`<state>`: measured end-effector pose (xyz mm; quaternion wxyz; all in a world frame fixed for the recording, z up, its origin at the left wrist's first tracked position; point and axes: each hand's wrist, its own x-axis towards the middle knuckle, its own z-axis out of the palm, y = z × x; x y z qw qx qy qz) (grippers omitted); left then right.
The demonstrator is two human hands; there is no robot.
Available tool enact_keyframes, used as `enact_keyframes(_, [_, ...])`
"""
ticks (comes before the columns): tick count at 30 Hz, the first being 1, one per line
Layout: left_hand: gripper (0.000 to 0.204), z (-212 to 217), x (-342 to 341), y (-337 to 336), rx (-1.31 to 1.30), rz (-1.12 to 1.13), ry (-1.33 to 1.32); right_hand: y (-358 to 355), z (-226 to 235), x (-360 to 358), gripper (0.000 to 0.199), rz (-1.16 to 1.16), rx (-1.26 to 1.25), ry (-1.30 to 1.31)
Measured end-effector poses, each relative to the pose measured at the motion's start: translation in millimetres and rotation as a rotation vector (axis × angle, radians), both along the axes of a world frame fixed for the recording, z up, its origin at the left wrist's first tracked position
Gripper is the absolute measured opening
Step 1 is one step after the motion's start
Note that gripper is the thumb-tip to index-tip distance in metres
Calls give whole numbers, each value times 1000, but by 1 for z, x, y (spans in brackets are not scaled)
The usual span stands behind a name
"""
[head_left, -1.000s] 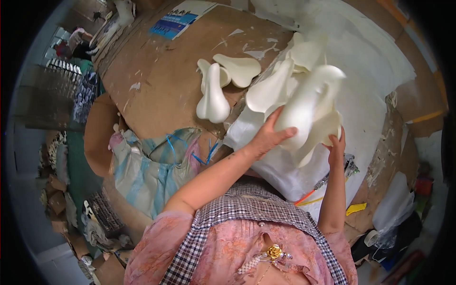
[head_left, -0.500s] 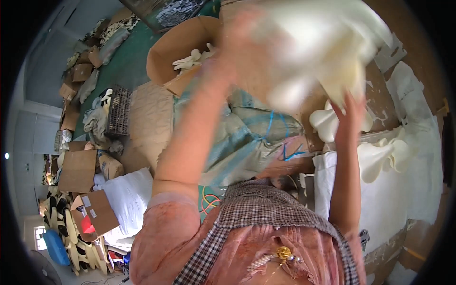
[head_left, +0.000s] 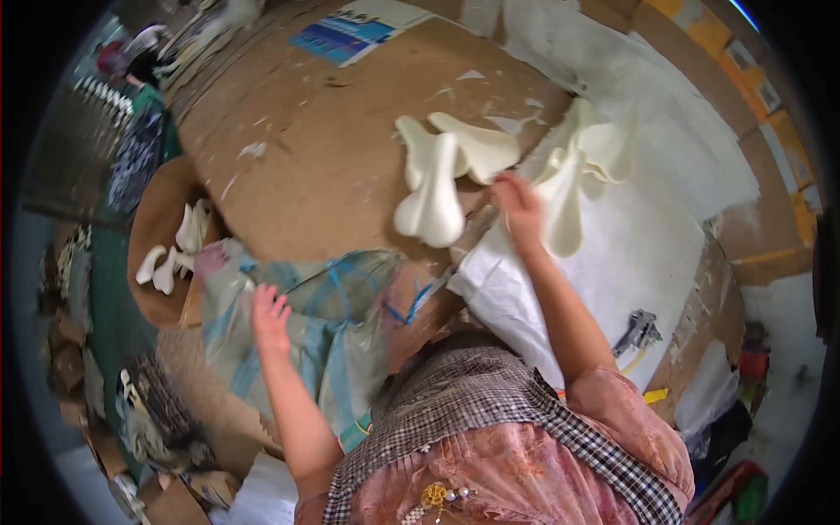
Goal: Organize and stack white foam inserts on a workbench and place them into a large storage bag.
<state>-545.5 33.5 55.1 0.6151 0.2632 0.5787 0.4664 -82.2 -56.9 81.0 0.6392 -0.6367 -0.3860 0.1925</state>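
Observation:
My left hand (head_left: 269, 319) is held above the greenish woven sack (head_left: 302, 293), fingers spread and holding nothing. My right hand (head_left: 519, 210) is curled, slightly blurred, at the seam between the brown board and the white sheet. Its fingertips are close to a cream saddle-shaped foam pad (head_left: 481, 149); contact, or anything inside the fingers, cannot be made out. A second such pad (head_left: 433, 197) lies overlapping it on the left. Just right of my right hand, more cream pads (head_left: 564, 201) rest in a cluster on the white sheet (head_left: 643, 254).
The brown cardboard-topped table (head_left: 306, 131) carries scraps and a blue-white printed sheet (head_left: 354, 33). At left stands a round-sided cardboard box (head_left: 150, 214) with pads inside. A dark metal tool (head_left: 637, 332) lies near right. Another person (head_left: 150, 54) is at the far left.
The view has swung right. Both hands were raised with a blurred pale mass by them; now my left hand is lowered and empty, while my right is low beside the pads.

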Motion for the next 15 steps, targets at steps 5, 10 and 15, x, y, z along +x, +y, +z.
enact_keyframes(5, [72, -52, 241, 28, 152, -656, 442, -128, -37, 284, 42, -739, -208, 207])
enact_keyframes(10, [74, -80, 370, 42, 368, -765, 940, -115, -72, 347, 65, -503, -364, 627])
enact_keyframes(15, [53, -81, 393, 83, 230, -703, 544, -90, -51, 370, 69, -120, -371, 613])
